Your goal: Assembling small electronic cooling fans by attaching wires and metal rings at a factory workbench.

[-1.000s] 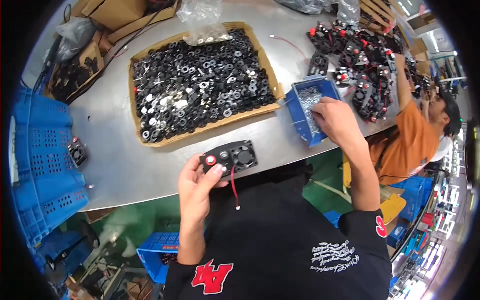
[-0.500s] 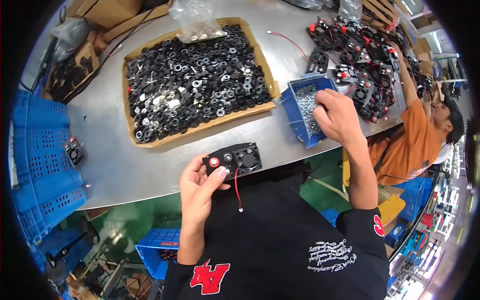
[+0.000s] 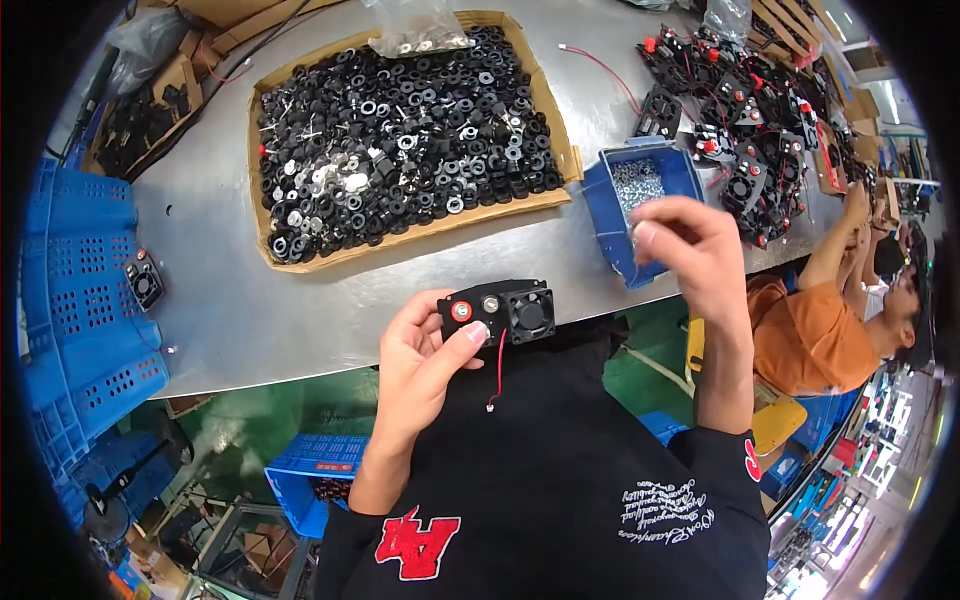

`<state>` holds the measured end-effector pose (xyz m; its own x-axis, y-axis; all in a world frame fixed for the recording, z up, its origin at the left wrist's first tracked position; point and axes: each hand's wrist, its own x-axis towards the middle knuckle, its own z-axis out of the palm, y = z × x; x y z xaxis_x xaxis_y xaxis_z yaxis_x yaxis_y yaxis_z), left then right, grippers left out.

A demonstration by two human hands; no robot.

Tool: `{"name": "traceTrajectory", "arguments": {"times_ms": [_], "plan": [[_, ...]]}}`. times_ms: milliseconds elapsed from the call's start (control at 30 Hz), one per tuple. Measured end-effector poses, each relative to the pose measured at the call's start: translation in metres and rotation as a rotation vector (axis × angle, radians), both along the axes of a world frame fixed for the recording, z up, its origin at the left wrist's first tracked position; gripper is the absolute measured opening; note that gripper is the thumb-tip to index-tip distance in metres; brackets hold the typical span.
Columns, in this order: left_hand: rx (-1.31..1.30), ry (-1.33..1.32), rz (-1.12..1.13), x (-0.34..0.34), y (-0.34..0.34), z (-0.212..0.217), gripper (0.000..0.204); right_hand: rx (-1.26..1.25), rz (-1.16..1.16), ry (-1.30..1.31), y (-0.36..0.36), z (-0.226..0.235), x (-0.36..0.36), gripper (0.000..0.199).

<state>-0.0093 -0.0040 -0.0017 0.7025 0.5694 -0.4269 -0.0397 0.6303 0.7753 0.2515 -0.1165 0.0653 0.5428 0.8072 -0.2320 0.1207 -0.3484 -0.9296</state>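
Note:
My left hand [image 3: 425,360] is closed around the left end of a black panel [image 3: 472,328] in front of my chest, thumb on its face. The panel carries a small black cooling fan [image 3: 533,314], a red-rimmed round part [image 3: 461,311] and a silver round part beside it. A thin red lead [image 3: 501,372] with a white connector dangles below. My right hand [image 3: 700,255] is pinched above the near end of a blue bin [image 3: 615,225], which holds many small shiny metal pieces [image 3: 638,180]. What sits between those fingertips is too small to make out.
A cardboard tray [image 3: 420,226] full of black and silver rings and small parts lies on the metal table [image 3: 210,340]. Many finished-looking fan panels [image 3: 750,180] are heaped at right. Blue crates [image 3: 90,250] stand left. A co-worker in orange [image 3: 810,340] sits at right.
My right hand has drawn back from over the metal pieces toward the bin's near edge. My left hand still holds the fan panel. The co-worker's arm has come down from the heap.

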Motion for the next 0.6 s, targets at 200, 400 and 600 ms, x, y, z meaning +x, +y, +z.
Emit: {"name": "traceTrajectory", "arguments": {"times_ms": [200, 400, 600], "plan": [[0.025, 0.001, 0.013, 0.006, -0.005, 0.006, 0.031, 0.130, 0.462, -0.321, 0.023, 0.006, -0.049, 0.013], [0.078, 0.025, -0.030, 0.005, -0.009, 0.010, 0.034, 0.156, 0.716, -0.338, 0.042, -0.006, -0.052, 0.013], [0.018, 0.032, -0.055, 0.002, -0.005, 0.006, 0.034, 0.086, 0.721, -0.287, 0.044, -0.004, -0.052, 0.013]]}}
